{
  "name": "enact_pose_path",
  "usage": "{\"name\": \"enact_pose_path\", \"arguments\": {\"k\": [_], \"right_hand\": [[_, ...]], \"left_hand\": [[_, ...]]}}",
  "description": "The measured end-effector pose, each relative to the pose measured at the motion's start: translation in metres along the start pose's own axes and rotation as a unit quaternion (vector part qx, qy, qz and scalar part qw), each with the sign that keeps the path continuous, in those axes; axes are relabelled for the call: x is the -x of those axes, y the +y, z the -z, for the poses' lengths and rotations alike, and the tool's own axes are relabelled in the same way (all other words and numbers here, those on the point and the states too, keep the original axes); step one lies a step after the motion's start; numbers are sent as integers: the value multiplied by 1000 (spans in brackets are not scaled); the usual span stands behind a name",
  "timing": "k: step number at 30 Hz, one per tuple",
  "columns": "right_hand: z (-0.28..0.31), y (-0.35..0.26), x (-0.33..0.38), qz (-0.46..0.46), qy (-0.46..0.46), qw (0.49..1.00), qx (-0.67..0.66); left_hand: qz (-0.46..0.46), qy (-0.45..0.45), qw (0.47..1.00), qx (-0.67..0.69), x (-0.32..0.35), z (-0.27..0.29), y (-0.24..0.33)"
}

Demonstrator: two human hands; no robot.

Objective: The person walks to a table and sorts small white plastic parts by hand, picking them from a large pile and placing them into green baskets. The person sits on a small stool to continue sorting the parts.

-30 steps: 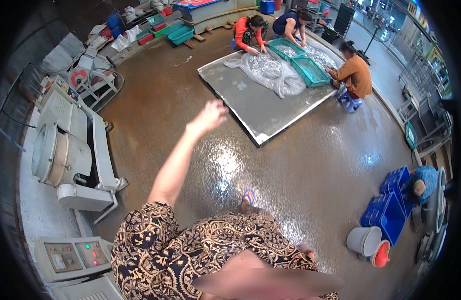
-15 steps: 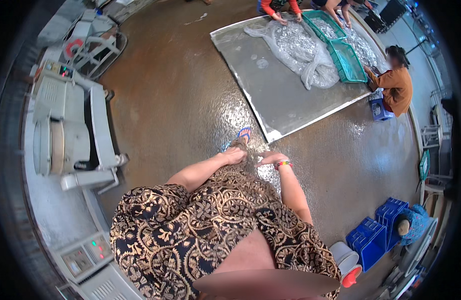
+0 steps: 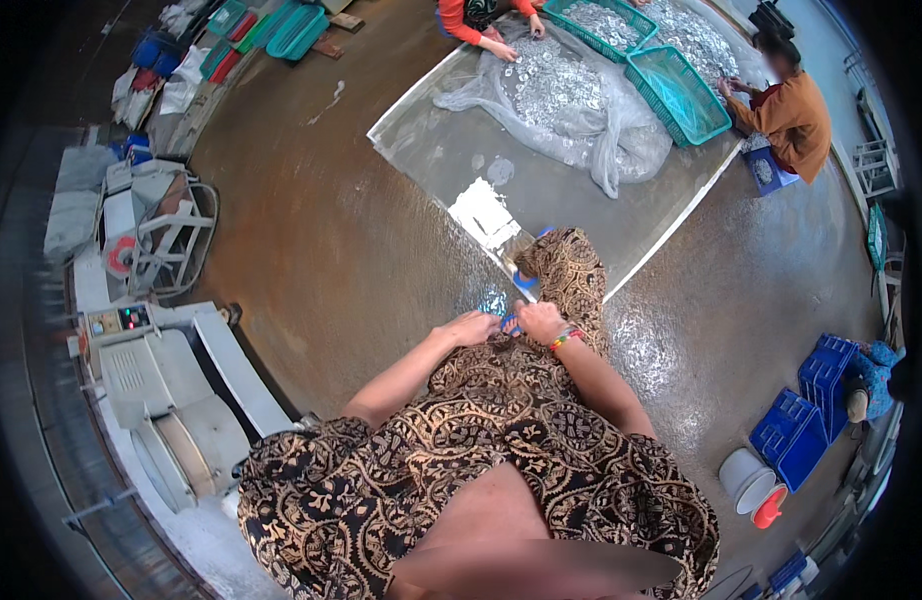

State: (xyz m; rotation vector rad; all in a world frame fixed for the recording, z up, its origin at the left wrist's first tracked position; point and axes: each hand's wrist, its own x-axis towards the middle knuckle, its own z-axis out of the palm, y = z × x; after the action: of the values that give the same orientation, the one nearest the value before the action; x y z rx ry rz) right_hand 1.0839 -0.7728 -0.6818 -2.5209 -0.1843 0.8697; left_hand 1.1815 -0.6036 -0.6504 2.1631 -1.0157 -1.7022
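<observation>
My left hand (image 3: pixel 471 328) is in front of my body, fingers curled against the patterned trousers (image 3: pixel 578 270). Close beside it, my right hand (image 3: pixel 541 320), with a colourful bracelet (image 3: pixel 566 337) at the wrist, is also closed low over the fabric. Whatever lies inside either hand is hidden. Between the hands shows part of a foot in a blue flip-flop (image 3: pixel 510 324). My right leg reaches forward over the near corner of a low grey slab with white edges (image 3: pixel 621 287); another blue flip-flop (image 3: pixel 524 281) shows there.
On the slab lie clear plastic sheeting with many small shiny pieces (image 3: pixel 561 95) and green baskets (image 3: pixel 681 100). People work around it, one in orange-brown (image 3: pixel 796 125) seated right. Grey machines (image 3: pixel 171 380) line the left; blue crates (image 3: pixel 789 440) and a white bucket (image 3: pixel 748 480) stand right.
I have stepped forward, and my right leg now reaches over the slab's corner. My right hand, open before, has closed and come nearer my left hand. The view has shifted.
</observation>
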Motion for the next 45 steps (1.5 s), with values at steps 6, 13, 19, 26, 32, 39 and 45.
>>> {"name": "enact_pose_path", "arguments": {"k": [6,13,19,26,32,39,45], "right_hand": [[61,30,-57,-6,-13,996,-83],[174,88,-53,-104,-136,979,-113],[219,77,-67,-33,-159,969,-189],[234,78,-74,39,-173,899,-400],[192,13,-118,65,-250,768,-586],[134,58,-202,277,-233,680,-637],[109,248,-285,-263,98,910,-307]], "left_hand": [[82,-78,993,-29,-42,90,-17],[182,-269,945,-26,-39,207,42],[121,-324,937,-41,-48,301,65],[75,-403,912,12,-12,375,22],[33,-701,711,-50,-96,404,-42],[1,-86,964,-252,-387,365,-188],[204,-41,972,-109,-539,291,-302]]}}
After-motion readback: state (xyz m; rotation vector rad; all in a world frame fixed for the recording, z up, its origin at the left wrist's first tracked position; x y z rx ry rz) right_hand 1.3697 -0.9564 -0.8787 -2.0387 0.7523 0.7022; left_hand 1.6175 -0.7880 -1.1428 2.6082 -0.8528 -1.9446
